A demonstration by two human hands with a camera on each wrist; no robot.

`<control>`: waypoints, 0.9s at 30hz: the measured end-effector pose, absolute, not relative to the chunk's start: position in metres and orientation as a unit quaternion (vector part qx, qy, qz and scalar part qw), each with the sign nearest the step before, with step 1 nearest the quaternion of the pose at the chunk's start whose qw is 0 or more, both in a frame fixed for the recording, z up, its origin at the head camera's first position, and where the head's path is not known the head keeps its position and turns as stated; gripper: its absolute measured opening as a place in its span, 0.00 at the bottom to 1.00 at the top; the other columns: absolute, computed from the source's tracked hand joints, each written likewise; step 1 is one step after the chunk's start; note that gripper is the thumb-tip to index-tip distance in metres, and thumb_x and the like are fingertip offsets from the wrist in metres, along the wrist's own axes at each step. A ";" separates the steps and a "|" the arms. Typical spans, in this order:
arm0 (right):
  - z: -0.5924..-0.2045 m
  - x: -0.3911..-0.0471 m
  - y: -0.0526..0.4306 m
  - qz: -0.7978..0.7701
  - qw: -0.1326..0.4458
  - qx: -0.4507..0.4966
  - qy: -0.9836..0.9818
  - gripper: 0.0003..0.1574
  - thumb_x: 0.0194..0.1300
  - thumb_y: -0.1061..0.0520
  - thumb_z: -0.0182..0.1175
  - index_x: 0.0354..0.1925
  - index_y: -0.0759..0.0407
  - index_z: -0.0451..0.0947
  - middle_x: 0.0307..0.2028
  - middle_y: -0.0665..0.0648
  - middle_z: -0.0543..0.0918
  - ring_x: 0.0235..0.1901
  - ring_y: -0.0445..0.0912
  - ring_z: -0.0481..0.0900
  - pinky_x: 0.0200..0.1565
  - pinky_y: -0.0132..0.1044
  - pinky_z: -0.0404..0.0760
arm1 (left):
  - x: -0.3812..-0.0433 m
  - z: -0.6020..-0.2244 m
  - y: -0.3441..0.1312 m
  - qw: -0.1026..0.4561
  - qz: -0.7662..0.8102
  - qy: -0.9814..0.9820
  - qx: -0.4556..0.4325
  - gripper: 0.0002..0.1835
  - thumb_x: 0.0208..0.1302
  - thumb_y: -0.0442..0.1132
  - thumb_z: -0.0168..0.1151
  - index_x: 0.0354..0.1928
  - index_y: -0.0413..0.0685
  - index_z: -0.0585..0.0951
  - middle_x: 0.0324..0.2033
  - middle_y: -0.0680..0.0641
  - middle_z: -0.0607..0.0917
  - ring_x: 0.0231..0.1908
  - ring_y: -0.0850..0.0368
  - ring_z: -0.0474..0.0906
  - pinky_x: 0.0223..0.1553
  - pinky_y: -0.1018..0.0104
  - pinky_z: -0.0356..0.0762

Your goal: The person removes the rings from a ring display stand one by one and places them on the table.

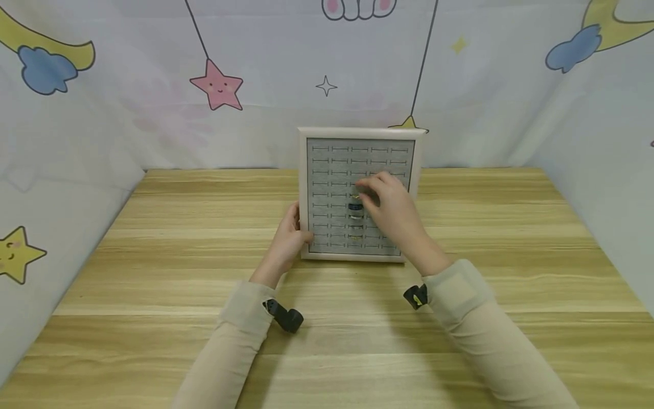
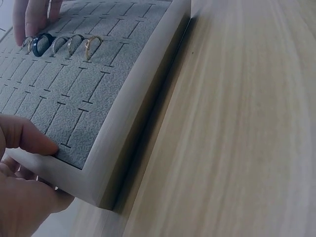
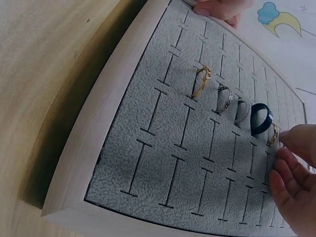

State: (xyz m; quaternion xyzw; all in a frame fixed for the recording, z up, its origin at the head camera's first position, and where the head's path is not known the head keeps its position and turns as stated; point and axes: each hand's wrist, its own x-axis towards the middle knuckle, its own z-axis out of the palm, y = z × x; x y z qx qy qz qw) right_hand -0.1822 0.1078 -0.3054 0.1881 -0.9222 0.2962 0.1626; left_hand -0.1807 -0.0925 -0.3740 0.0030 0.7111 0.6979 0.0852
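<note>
A ring display board [image 1: 327, 227], grey and slotted with a pale frame, stands tilted on the table. My left hand [image 1: 288, 241] grips its left edge, thumb in front and fingers behind. In the column under my right hand sit several rings: a gold ring [image 3: 201, 81], two silver rings, a wide dark blue ring [image 3: 261, 119] and another gold ring [image 3: 273, 134]. Just above that last one, my right hand [image 1: 395, 207] has thumb and fingertips close to the grey padding. They seem to pinch a small ring [image 2: 24, 41], mostly hidden by the fingers.
The wooden table [image 1: 168, 341] runs out on both sides and in front of the board. Behind it hangs a white curtain [image 1: 276, 68] printed with stars and moons. Dark wrist cameras [image 1: 286, 317] stick out from both sleeves.
</note>
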 end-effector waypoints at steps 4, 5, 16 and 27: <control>-0.305 -0.184 0.104 0.294 0.169 0.176 -0.924 0.11 0.65 0.63 0.59 0.46 0.64 0.81 0.41 0.61 0.81 0.43 0.53 0.78 0.49 0.43 0.78 | -0.180 -0.373 -0.093 0.082 0.698 0.711 0.003 0.47 0.45 0.12 0.42 0.72 0.43 0.53 0.62 0.38 0.67 0.58 0.48 0.66 0.61 0.56 0.65; -0.305 -0.184 0.103 0.294 0.170 0.172 -0.925 0.11 0.65 0.63 0.59 0.45 0.64 0.81 0.41 0.61 0.81 0.43 0.53 0.78 0.49 0.43 0.78 | -0.180 -0.373 -0.093 0.082 0.699 0.711 0.002 0.47 0.45 0.12 0.42 0.72 0.43 0.53 0.63 0.38 0.67 0.58 0.48 0.66 0.61 0.55 0.65; -0.307 -0.186 0.101 0.305 0.190 0.165 -0.919 0.07 0.65 0.63 0.59 0.40 0.66 0.80 0.39 0.61 0.80 0.42 0.52 0.78 0.46 0.41 0.80 | -0.179 -0.375 -0.104 0.107 0.692 0.714 0.009 0.49 0.45 0.14 0.49 0.73 0.44 0.53 0.69 0.41 0.64 0.67 0.45 0.63 0.70 0.50 0.59; -0.313 -0.187 0.110 0.394 0.192 0.172 -0.882 0.07 0.65 0.64 0.58 0.38 0.69 0.78 0.39 0.63 0.78 0.40 0.52 0.77 0.43 0.40 0.79 | -0.181 -0.380 -0.113 0.135 0.668 0.732 0.022 0.46 0.54 0.16 0.56 0.74 0.44 0.51 0.70 0.39 0.62 0.69 0.42 0.61 0.69 0.50 0.62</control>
